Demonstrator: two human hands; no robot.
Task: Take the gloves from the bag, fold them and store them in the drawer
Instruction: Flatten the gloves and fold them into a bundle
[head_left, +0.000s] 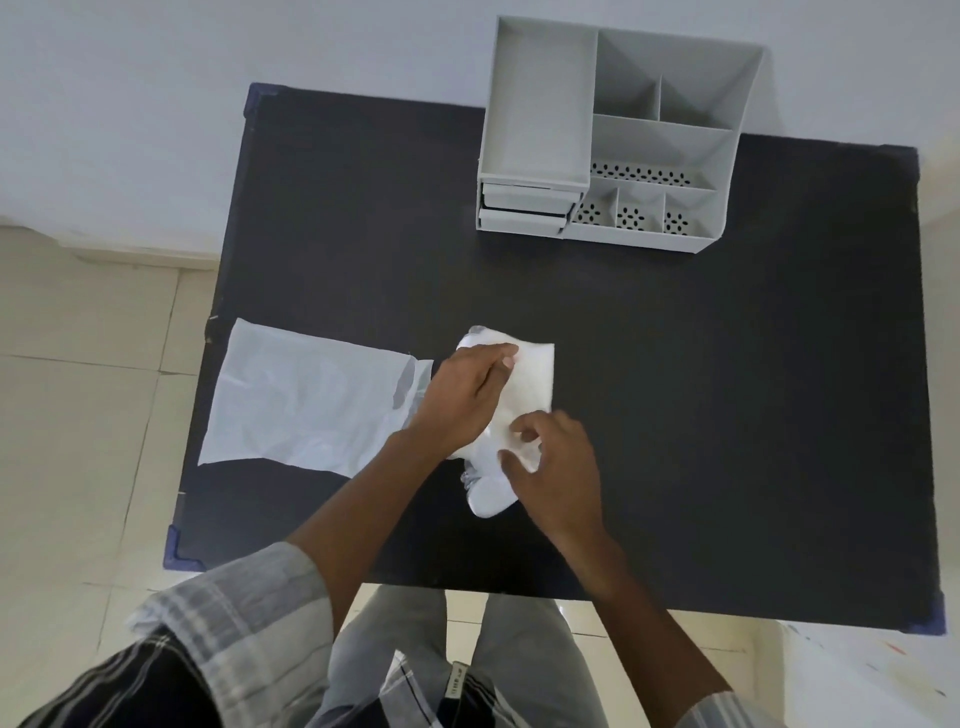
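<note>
White gloves (531, 382) lie in a partly folded bundle on the black table (727, 389), near its middle. My left hand (465, 400) rests flat on the bundle's left side and presses it down. My right hand (553, 467) pinches the bundle's near part between thumb and fingers; a rounded white end (488, 500) sticks out below it. The empty white plastic bag (301, 400) lies flat to the left, its mouth beside my left wrist. A grey desk organiser (613, 140) stands at the table's far edge, with two small drawers (524, 205) at its lower left, slightly pulled out.
The organiser has an open tray on top left and several open compartments on the right. Blue corner guards (176, 551) mark the table's corners. Tiled floor lies to the left, and my legs are at the near edge.
</note>
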